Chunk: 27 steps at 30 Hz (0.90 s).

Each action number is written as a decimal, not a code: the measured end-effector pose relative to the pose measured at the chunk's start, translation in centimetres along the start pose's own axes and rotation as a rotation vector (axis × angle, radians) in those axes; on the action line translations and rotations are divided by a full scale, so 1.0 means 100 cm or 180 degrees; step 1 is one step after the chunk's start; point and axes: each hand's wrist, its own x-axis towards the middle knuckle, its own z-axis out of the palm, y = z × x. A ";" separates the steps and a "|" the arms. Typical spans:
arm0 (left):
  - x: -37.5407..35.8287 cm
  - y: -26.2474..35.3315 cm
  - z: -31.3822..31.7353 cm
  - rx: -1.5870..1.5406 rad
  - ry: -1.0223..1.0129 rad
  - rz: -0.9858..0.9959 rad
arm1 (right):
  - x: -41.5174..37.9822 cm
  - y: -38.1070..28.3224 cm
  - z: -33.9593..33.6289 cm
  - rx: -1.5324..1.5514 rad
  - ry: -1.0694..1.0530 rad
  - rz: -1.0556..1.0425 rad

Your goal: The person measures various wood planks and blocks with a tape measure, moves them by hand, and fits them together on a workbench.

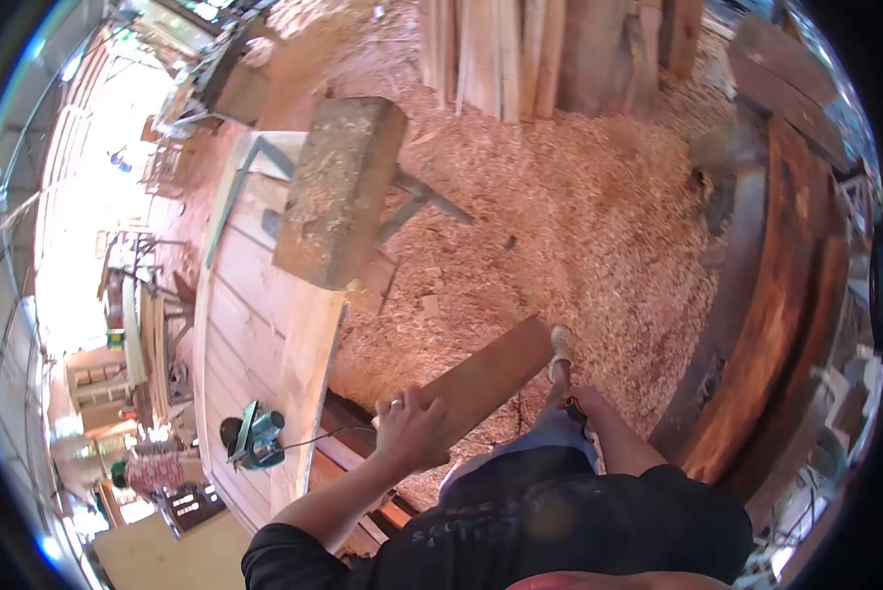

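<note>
A long flat wooden board [495, 379] slants across in front of my body, its far end up near my foot. My left hand [410, 430], with a ring on it, is closed over the near end of this board. Beside my thigh, my right hand [589, 401] is curled around a small dark thing with a yellowish part. Its kind is hard to make out, as the fingers cover most of it. The right hand is apart from the board.
A teal corded power tool [255, 439] rests on a large panelled wooden piece [249, 339] at left. A thick timber block [338, 192] stands beyond it. Shavings [559, 236] cover the floor. Planks [520, 59] lean at the back; heavy slabs [771, 324] lie right. A person [154, 472] is far left.
</note>
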 end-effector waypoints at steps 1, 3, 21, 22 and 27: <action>-0.001 0.006 -0.015 -0.0218 0.0224 0.0034 | 0.023 0.007 -0.008 0.0196 -0.0132 0.0018; -0.002 0.013 -0.050 -0.0604 0.0747 0.0117 | 0.036 -0.027 0.004 0.0577 -0.0505 -0.0199; -0.040 -0.082 -0.101 -0.2201 0.2070 0.0135 | -0.141 -0.283 0.167 -0.0188 -0.1451 -0.2491; -0.033 -0.098 -0.097 -0.2420 0.2159 0.0197 | -0.143 -0.297 0.178 -0.0484 -0.1307 -0.2544; 0.007 -0.177 -0.064 -0.3706 0.2319 0.0451 | -0.164 -0.343 0.253 -0.1187 -0.0859 -0.2814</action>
